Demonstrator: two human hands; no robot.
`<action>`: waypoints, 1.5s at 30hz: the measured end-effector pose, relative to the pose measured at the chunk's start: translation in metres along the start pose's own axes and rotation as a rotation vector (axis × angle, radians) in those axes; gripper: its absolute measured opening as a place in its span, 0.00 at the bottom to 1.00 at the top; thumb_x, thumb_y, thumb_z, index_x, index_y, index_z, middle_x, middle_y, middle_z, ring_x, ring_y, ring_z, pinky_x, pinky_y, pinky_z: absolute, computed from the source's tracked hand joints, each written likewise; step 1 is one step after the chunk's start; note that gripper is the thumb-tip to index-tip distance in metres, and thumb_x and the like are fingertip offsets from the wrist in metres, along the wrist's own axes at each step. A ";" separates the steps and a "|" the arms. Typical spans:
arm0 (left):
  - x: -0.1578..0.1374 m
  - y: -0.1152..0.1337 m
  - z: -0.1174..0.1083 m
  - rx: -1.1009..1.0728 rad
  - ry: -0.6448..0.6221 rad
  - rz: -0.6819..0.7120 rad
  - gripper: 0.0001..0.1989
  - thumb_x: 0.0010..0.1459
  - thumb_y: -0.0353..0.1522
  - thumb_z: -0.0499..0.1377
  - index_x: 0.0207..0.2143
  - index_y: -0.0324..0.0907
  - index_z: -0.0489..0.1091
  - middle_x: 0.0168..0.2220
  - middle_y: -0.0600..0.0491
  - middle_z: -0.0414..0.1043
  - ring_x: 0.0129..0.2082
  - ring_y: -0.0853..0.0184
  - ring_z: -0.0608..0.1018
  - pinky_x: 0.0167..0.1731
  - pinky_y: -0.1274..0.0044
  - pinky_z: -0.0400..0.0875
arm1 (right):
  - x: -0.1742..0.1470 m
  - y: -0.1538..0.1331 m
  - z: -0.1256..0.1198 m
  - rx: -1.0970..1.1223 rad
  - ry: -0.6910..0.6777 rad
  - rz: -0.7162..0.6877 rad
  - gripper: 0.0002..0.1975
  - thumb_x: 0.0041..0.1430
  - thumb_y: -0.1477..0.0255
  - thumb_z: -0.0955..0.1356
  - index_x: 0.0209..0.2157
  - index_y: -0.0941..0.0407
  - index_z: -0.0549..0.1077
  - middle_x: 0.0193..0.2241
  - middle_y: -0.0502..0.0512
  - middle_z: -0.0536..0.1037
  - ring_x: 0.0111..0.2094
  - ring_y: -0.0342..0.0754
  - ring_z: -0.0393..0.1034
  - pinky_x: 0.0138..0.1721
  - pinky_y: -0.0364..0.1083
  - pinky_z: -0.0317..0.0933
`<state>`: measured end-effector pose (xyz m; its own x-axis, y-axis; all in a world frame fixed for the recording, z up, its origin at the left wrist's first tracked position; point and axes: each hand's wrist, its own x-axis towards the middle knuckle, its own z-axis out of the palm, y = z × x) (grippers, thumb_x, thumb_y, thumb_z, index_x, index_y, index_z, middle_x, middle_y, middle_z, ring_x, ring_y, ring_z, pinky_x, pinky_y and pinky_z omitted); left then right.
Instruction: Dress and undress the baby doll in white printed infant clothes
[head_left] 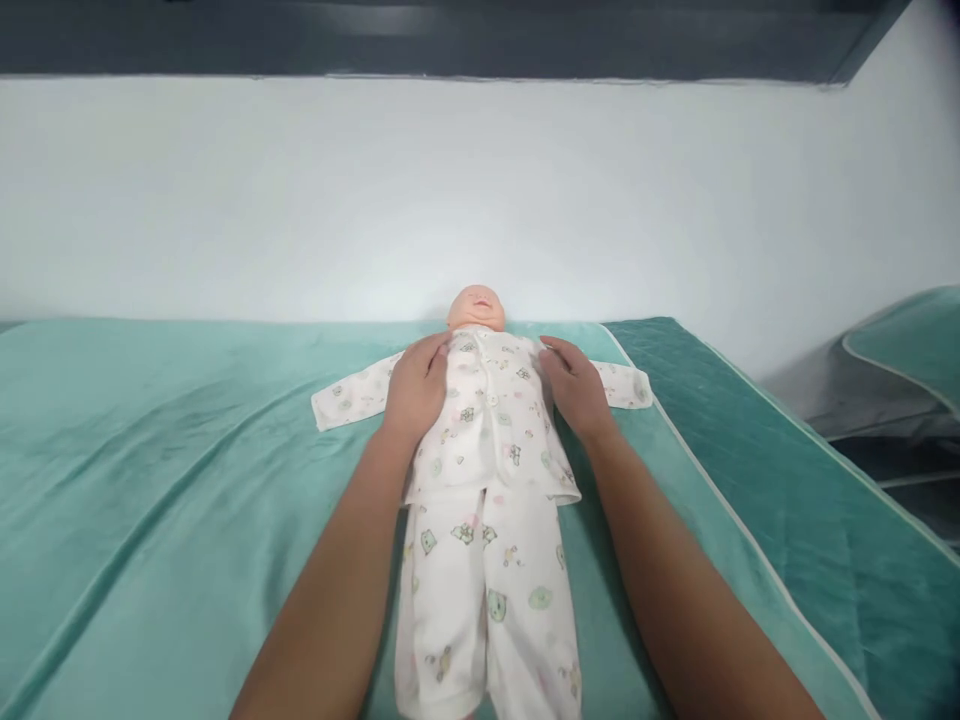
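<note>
A baby doll (478,308) lies face up on the teal sheet, its head toward the wall. It wears a white printed shirt (480,420) buttoned at the front and matching trousers (450,610). Both sleeves stretch out sideways, with no doll hands showing at the cuffs. My left hand (417,388) is curled against the doll's upper body on the left, over the start of the sleeve. On the other side my right hand (574,386) grips at the shoulder and chest, thumb side toward the doll. Some fingertips of each hand are hidden.
The teal sheet (165,480) has long wrinkles on the left. A darker teal quilted pad (810,500) shows beyond its white-edged right border. Behind is a white wall (300,200) with a dark beam (450,40) above. More teal cloth (915,335) hangs at far right.
</note>
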<state>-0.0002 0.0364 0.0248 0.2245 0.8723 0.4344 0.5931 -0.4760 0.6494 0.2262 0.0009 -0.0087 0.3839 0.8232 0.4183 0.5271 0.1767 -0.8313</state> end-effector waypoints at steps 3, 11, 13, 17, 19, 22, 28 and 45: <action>-0.020 -0.033 -0.017 0.231 -0.012 -0.005 0.24 0.68 0.38 0.41 0.60 0.41 0.65 0.62 0.48 0.67 0.63 0.61 0.66 0.64 0.65 0.56 | -0.011 0.027 -0.014 -0.245 -0.002 -0.140 0.23 0.61 0.62 0.63 0.52 0.60 0.74 0.56 0.66 0.73 0.59 0.57 0.63 0.63 0.60 0.51; -0.076 -0.099 -0.089 0.570 -0.105 -0.236 0.32 0.64 0.43 0.48 0.67 0.39 0.53 0.67 0.42 0.56 0.66 0.51 0.60 0.64 0.61 0.53 | -0.050 0.071 -0.086 -0.663 -0.046 0.049 0.26 0.63 0.64 0.61 0.59 0.60 0.68 0.59 0.67 0.69 0.59 0.59 0.63 0.59 0.58 0.57; -0.077 -0.102 -0.092 0.581 -0.105 -0.289 0.33 0.64 0.42 0.47 0.67 0.36 0.52 0.66 0.41 0.57 0.65 0.50 0.61 0.63 0.61 0.54 | -0.054 0.071 -0.091 -0.701 0.008 0.138 0.26 0.63 0.64 0.61 0.59 0.58 0.68 0.58 0.67 0.70 0.57 0.61 0.64 0.56 0.58 0.59; -0.073 -0.100 -0.088 0.613 -0.097 -0.299 0.31 0.65 0.38 0.44 0.68 0.38 0.52 0.64 0.41 0.61 0.63 0.51 0.65 0.61 0.62 0.57 | -0.051 0.070 -0.091 -0.697 0.159 0.249 0.25 0.61 0.62 0.63 0.56 0.58 0.71 0.54 0.69 0.72 0.55 0.62 0.66 0.53 0.59 0.60; -0.071 -0.100 -0.086 0.626 -0.105 -0.281 0.29 0.65 0.35 0.44 0.68 0.42 0.54 0.63 0.43 0.64 0.61 0.52 0.68 0.59 0.63 0.59 | -0.047 0.072 -0.090 -0.691 0.208 0.273 0.24 0.59 0.61 0.65 0.54 0.57 0.73 0.53 0.69 0.72 0.53 0.62 0.66 0.51 0.59 0.61; -0.068 -0.102 -0.086 0.605 -0.085 -0.268 0.28 0.64 0.32 0.45 0.65 0.47 0.59 0.59 0.46 0.70 0.55 0.54 0.73 0.55 0.65 0.64 | -0.039 0.075 -0.089 -0.680 0.243 0.312 0.23 0.56 0.62 0.66 0.52 0.56 0.74 0.51 0.67 0.74 0.50 0.61 0.68 0.49 0.58 0.62; -0.061 -0.109 -0.085 0.498 0.007 -0.327 0.25 0.63 0.33 0.48 0.61 0.50 0.67 0.52 0.49 0.76 0.49 0.54 0.77 0.48 0.67 0.68 | -0.032 0.076 -0.089 -0.511 0.277 0.248 0.17 0.53 0.69 0.68 0.45 0.57 0.76 0.39 0.62 0.78 0.40 0.56 0.70 0.46 0.54 0.62; -0.058 -0.115 -0.085 0.032 0.313 -0.405 0.20 0.57 0.35 0.56 0.50 0.42 0.76 0.52 0.48 0.77 0.52 0.55 0.76 0.56 0.65 0.66 | -0.030 0.077 -0.092 -0.226 0.597 0.245 0.10 0.49 0.78 0.66 0.35 0.60 0.76 0.26 0.48 0.67 0.27 0.43 0.59 0.33 0.45 0.55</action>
<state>-0.1474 0.0315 -0.0220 -0.2675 0.9084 0.3214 0.6092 -0.0990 0.7868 0.3254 -0.0594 -0.0518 0.8306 0.3751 0.4116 0.4917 -0.1471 -0.8583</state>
